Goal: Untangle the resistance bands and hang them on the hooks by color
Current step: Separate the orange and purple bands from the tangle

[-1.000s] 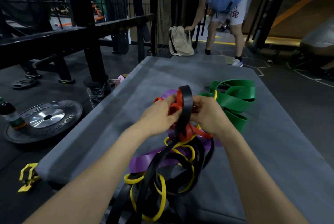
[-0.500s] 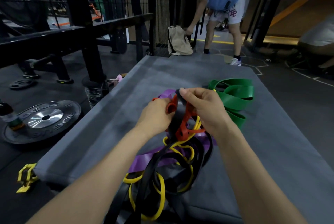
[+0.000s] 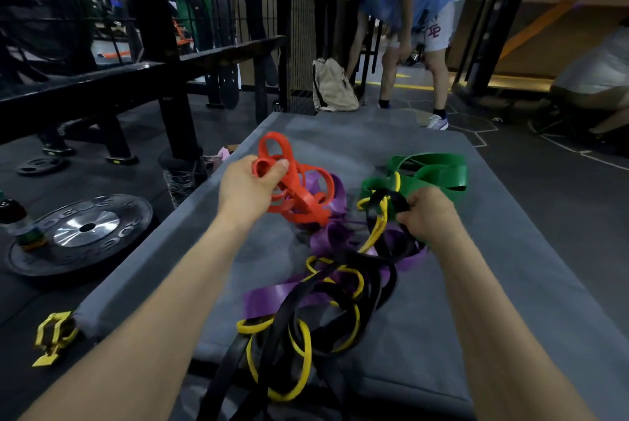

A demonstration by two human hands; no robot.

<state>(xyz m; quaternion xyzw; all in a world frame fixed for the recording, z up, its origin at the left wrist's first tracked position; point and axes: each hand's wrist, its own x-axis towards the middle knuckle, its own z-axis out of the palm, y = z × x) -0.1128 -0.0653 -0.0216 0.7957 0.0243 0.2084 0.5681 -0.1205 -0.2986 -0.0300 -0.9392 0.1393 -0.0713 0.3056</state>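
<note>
Bands (image 3: 326,288) tangle runs lengthwise (toward viewer) along mat (image 3: 510,284).

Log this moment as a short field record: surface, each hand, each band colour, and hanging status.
surface: grey mat
left hand: grip on the red band, lifted to the left of the pile
right hand: grip on the black band where it meets the yellow band
purple band: on the mat, under black and yellow
green band: far right on the mat, a yellow loop crossing it
hooks: none in view
hung so far: none visible
</note>
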